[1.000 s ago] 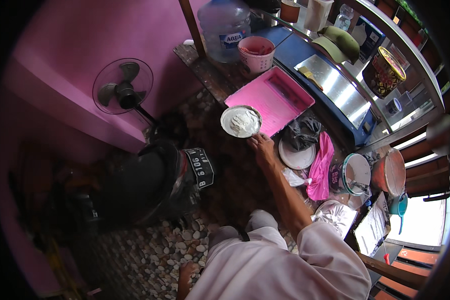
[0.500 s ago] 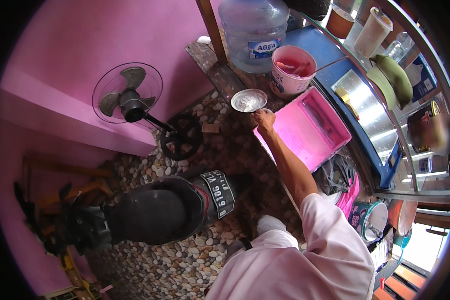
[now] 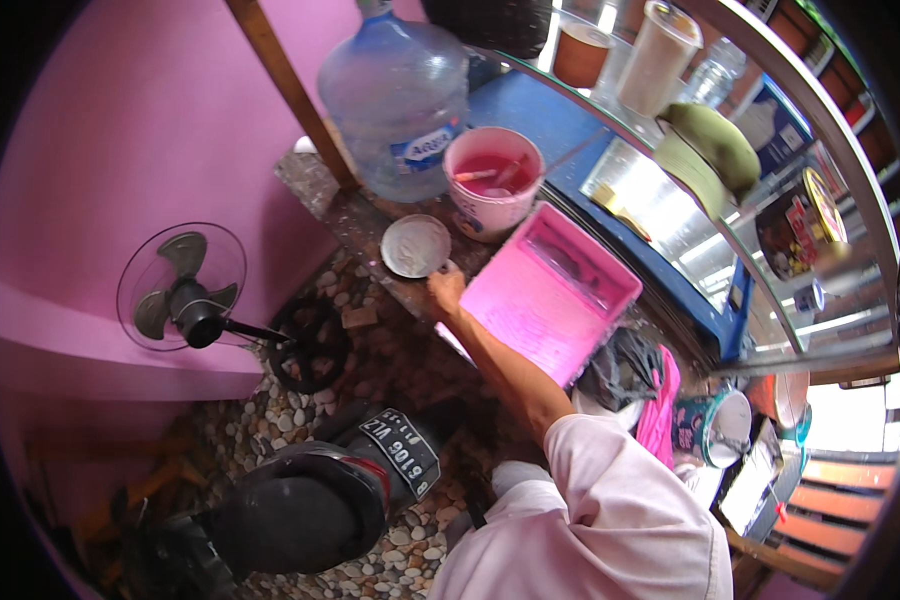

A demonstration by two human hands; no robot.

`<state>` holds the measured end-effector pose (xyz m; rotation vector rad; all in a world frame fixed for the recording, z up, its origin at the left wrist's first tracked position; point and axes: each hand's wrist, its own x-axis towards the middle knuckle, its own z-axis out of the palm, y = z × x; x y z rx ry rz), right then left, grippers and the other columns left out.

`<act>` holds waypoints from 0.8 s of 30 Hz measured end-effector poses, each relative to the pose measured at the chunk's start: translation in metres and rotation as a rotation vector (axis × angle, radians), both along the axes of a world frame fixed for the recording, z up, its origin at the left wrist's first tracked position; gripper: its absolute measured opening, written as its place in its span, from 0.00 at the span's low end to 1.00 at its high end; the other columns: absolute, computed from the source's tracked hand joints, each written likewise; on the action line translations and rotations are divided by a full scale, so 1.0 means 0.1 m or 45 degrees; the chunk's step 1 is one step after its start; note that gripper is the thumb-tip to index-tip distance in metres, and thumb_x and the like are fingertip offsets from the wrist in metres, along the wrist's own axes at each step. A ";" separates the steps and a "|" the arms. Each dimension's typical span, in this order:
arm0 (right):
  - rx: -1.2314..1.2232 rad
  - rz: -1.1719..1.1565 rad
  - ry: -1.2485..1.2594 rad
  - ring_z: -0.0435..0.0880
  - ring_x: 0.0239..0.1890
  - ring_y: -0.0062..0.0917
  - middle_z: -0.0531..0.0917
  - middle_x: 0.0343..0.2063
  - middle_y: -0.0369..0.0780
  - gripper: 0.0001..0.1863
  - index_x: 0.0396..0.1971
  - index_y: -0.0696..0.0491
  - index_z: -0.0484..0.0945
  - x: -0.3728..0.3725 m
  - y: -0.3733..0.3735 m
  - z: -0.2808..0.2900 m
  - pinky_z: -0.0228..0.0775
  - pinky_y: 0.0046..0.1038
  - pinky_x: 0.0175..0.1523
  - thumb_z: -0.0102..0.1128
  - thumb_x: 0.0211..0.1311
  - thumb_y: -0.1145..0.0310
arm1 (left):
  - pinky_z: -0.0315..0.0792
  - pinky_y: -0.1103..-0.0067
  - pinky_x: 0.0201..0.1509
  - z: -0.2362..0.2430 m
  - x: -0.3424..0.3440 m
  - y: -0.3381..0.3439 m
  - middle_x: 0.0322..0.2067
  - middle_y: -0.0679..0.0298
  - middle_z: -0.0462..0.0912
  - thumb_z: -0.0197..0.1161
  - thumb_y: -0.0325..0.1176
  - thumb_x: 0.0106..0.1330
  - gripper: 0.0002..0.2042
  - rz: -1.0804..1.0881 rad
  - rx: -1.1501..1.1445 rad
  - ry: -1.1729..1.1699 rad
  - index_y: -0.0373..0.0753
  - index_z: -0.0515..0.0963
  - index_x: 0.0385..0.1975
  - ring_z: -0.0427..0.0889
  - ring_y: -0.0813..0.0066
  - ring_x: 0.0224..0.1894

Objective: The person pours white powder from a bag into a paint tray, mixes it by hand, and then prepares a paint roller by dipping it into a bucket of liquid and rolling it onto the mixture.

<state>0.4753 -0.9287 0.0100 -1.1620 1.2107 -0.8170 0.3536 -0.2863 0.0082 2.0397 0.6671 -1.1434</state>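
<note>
My right hand (image 3: 448,287) is closed at the edge of a small round shallow dish (image 3: 416,247) with a pale rim. A whitish coating or powder covers the inside of the dish; I cannot tell which. The dish is over a dark wooden bench, left of a pink bucket (image 3: 492,205) that has reddish contents and some utensils in it. Below and right of the bucket lies a pink rectangular tub (image 3: 540,320), beside my right forearm. My left hand is out of sight.
A large clear water jug (image 3: 395,110) stands behind the bucket. To the right is a glass display case with a green cap (image 3: 715,155) on it. A black fan (image 3: 195,310) and a parked motorbike (image 3: 300,510) are at the left, over a pebbled floor.
The view has swung, so the scene sits lower and more to the left. Inside the dish, the white clumps seen before now look flatter. My right hand still grips the dish.
</note>
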 end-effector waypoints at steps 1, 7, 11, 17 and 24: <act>-0.178 -0.109 0.051 0.79 0.28 0.27 0.81 0.24 0.43 0.15 0.36 0.60 0.79 -0.12 -0.06 0.00 0.70 0.30 0.34 0.53 0.48 0.71 | 0.71 0.75 0.37 -0.06 0.12 -0.11 0.37 0.62 0.77 0.60 0.42 0.61 0.18 -0.084 -0.030 0.010 0.40 0.71 0.46 0.78 0.70 0.35; 0.214 0.372 -0.353 0.76 0.26 0.17 0.79 0.25 0.36 0.15 0.41 0.62 0.77 -1.11 1.00 0.51 0.70 0.19 0.31 0.57 0.57 0.67 | 0.72 0.76 0.38 -0.18 0.23 -0.04 0.39 0.62 0.77 0.60 0.41 0.61 0.19 -0.359 -0.097 0.071 0.39 0.71 0.48 0.78 0.70 0.36; 0.146 0.557 -0.178 0.79 0.32 0.21 0.81 0.30 0.41 0.21 0.45 0.64 0.74 -2.39 1.86 0.98 0.72 0.24 0.39 0.58 0.56 0.64 | 0.72 0.76 0.38 -0.34 0.27 -0.09 0.39 0.61 0.78 0.60 0.41 0.61 0.19 -0.620 -0.181 0.110 0.38 0.70 0.49 0.79 0.70 0.37; 0.235 0.534 -0.040 0.79 0.43 0.26 0.81 0.42 0.44 0.23 0.48 0.61 0.74 -4.07 3.20 1.15 0.70 0.27 0.49 0.59 0.56 0.62 | 0.73 0.77 0.39 -0.40 0.05 -0.61 0.41 0.60 0.78 0.60 0.40 0.61 0.21 -1.015 -0.340 0.145 0.38 0.70 0.51 0.79 0.70 0.37; 0.190 0.022 0.397 0.80 0.43 0.30 0.82 0.38 0.45 0.19 0.45 0.57 0.77 -5.77 4.21 1.31 0.71 0.29 0.49 0.61 0.53 0.66 | 0.74 0.77 0.39 -0.24 -0.65 -1.31 0.41 0.59 0.78 0.61 0.35 0.61 0.20 -1.365 -0.542 0.178 0.34 0.70 0.51 0.80 0.72 0.36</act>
